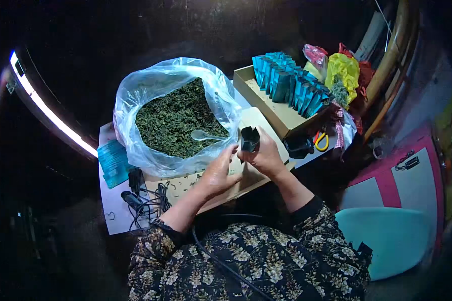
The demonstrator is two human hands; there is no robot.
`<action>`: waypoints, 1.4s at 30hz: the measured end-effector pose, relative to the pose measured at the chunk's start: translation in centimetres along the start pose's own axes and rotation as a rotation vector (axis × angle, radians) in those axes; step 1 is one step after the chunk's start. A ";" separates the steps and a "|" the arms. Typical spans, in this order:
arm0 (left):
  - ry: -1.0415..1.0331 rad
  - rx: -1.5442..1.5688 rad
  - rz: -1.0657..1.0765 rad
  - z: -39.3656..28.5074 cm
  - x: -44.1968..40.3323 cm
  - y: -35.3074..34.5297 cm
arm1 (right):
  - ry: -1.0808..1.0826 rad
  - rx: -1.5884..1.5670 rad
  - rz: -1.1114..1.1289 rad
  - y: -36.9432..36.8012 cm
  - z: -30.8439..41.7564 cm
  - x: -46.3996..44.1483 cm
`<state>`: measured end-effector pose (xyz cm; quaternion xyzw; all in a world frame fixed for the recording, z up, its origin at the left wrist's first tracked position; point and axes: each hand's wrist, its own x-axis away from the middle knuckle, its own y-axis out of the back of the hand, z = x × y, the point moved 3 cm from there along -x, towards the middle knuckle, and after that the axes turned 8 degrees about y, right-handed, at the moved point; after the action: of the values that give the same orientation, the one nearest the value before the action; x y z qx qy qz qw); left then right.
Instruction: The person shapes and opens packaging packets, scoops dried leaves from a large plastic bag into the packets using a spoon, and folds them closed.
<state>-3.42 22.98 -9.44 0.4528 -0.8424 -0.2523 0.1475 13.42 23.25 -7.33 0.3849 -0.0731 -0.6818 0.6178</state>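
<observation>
My right hand is wrapped round a small dark packet, which stands upright with its top open. Just left of it, my left hand has its fingers apart and holds nothing. Both hands are over the front of a pale board. Behind my left hand, a clear plastic bag lies wide open, full of dark green dried leaves. A white spoon rests on the leaves at the bag's right side.
A cardboard box at the back right holds several teal packets. Yellow-handled scissors and coloured bags lie beyond it. Flat teal packets and black cables are at left. A turquoise stool stands right.
</observation>
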 end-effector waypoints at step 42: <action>-0.125 -0.159 0.110 -0.7 5.3 2.9 | -0.488 0.489 -0.477 8.0 -18.6 -15.4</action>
<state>-7.93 19.69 -7.15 0.3761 -0.8508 -0.3375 0.1439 30.23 42.30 -8.93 0.3535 -0.2860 -0.8394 0.2977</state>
